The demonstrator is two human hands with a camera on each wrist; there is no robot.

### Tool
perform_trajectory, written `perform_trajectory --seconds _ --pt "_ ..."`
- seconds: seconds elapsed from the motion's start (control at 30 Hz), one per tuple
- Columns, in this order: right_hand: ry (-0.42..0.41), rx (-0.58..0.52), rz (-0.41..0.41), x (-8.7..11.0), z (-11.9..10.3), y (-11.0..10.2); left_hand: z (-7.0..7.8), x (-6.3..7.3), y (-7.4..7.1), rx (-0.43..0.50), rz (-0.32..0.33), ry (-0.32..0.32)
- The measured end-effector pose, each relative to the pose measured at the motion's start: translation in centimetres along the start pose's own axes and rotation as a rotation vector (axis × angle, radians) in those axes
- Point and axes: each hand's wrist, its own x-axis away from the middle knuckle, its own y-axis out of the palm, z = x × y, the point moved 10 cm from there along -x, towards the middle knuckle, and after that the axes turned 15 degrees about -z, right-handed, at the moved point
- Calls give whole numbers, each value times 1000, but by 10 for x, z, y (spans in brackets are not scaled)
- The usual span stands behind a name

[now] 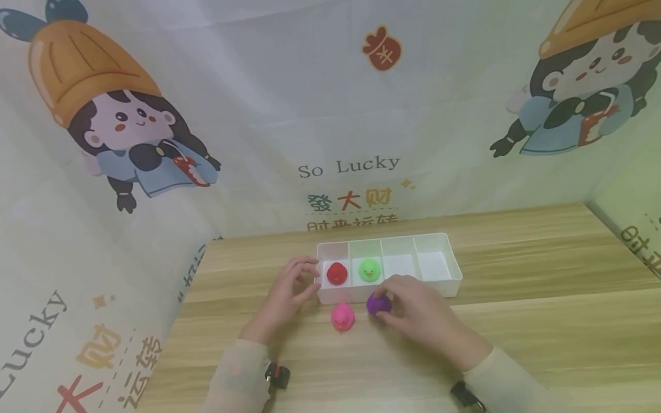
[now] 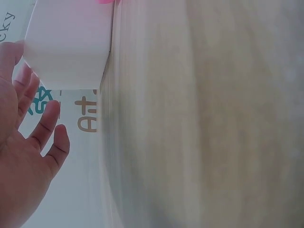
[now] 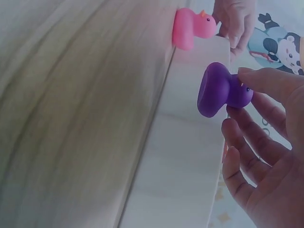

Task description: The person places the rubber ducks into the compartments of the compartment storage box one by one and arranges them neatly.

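A purple rubber duck (image 3: 216,90) is pinched between the thumb and fingers of my right hand (image 1: 420,312), raised off the table just in front of the white box. My left hand (image 1: 286,292) is at the left end of that white divided box (image 1: 343,295), fingers loosely bent; in the left wrist view its fingertips reach the box's edge, and firm contact I cannot tell. Inside the leftmost compartment sits a red duck (image 1: 337,273), and a green duck (image 1: 369,270) occupies the one beside it. On the table before the box stands a pink duck (image 1: 343,316).
The box's two right compartments (image 1: 434,261) show bare white floors. Wood-grain tabletop (image 1: 542,321) extends to both sides. A printed cloth (image 1: 268,115) hangs behind and at the sides. Dark wrist-worn devices (image 1: 277,376) sit by both sleeves.
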Motion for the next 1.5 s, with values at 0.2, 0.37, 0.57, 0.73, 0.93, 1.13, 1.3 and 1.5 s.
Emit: perform_trajectory --seconds 0.2,0.37,0.57,0.73,0.93,1.13,1.3,1.5 --pt "-5 31 47 3 -1 -10 1 0 0 4 4 4" --pt "-4 35 56 4 -2 -15 2 1 0 1 11 -4" --pt "-4 44 66 5 -3 -23 2 0 0 4 12 7" --pt "-20 40 79 6 -5 -29 4 1 0 17 15 21" --pt "-29 50 92 7 -4 -37 2 1 0 20 14 13" --pt "-14 68 121 9 -1 -46 1 1 -1 6 26 16" --pt "-14 74 157 11 5 -53 0 0 0 3 7 -6" --pt "31 79 170 11 16 -60 -2 1 2 11 -8 -20"
